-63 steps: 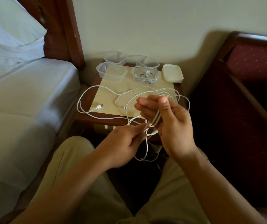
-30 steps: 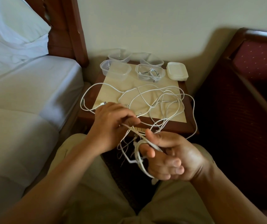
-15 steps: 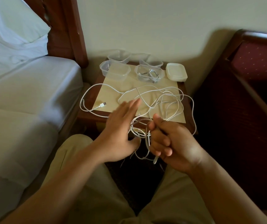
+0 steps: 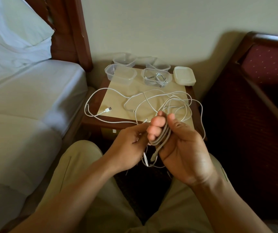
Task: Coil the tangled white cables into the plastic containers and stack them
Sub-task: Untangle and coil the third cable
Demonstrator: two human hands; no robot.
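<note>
Our right hand (image 4: 182, 142) clenches the cable coil (image 4: 163, 132) to keep its loops, while our left hand (image 4: 131, 143) seemingly pinches slack at nine o'clock.

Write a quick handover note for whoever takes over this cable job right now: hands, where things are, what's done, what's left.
Right hand grips a partly wound white cable coil. Left hand pinches the strand feeding it.
Loose cable tangle lies on the nightstand, USB plug at its left.
Done: one clear container holds a coiled cable.
Left: finish this coil, fill the empty containers, add lids, stack.
</note>
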